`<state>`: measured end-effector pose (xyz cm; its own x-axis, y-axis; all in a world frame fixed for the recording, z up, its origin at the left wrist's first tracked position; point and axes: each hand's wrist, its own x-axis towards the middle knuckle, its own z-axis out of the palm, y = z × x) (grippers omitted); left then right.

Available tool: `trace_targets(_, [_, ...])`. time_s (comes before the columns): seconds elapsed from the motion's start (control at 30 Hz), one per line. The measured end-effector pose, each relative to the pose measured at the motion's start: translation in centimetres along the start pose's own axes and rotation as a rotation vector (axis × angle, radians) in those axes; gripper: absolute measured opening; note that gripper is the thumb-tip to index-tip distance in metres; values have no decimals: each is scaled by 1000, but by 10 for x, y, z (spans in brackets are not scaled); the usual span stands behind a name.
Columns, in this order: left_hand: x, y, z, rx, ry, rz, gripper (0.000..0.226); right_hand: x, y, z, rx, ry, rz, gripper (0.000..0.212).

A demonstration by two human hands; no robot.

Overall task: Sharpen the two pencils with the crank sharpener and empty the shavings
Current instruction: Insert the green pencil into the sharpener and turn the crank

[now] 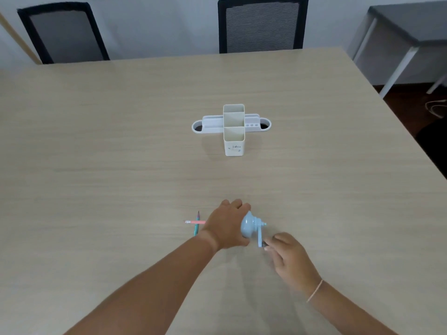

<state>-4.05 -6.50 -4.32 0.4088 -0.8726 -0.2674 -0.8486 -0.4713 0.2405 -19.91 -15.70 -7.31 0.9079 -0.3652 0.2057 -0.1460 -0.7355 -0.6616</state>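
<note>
A light blue crank sharpener (pixel 250 224) stands on the table near its front edge. My left hand (pixel 228 226) covers its left side and grips its body. Fingers of my right hand (pixel 286 252) pinch the dark knob at the low end of the blue crank arm (pixel 260 236). A pink pencil (pixel 196 222) lies sideways, sticking out left from under my left hand; I cannot tell whether its tip is inside the sharpener. Across it lies a teal pencil (pixel 196 223), tip pointing away from me.
A white desk organiser (pixel 233 128) with tall square cups stands at the table's middle. Two black chairs (pixel 262 24) are behind the far edge. A grey side table (pixel 408 30) stands at the right.
</note>
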Motion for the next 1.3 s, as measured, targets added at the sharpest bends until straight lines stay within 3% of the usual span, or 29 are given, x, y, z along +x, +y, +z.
trace_targets(0.13, [1,-1,1,-17,1,7,58,48,-1,-15,-40,114,20,29])
trace_targets(0.27, [1,-1,1,-17,1,4,58,72,21,4,-109,-134,248,33])
trace_targets(0.33, [1,-1,2,-15,0,-2,57,52,25,16,-172,-182,235,26])
trace_targets(0.4, [1,-2,4,-16,-6,-7,58,24,20,19,-128,-141,152,12])
trace_targets(0.53, [3,-5,7,-3,-16,2,59,-5,-3,4,-25,29,49,10])
trace_targets(0.67, [3,-6,5,-24,-4,5,57,35,-10,-13,-36,203,33,25])
trace_targets(0.73, [4,-5,5,0,6,19,55,61,2,-9,-61,182,90,20])
trace_targets(0.83, [5,-5,7,6,6,13,54,71,25,10,-105,10,211,17])
trace_targets(0.93, [4,-3,8,14,6,-5,55,48,29,24,-196,-85,172,13])
trace_targets(1.13, [0,-2,6,2,-18,-16,57,-3,0,6,1,11,50,13])
trace_targets(1.3, [3,-3,7,11,-25,13,57,42,-6,-16,-19,169,27,27])
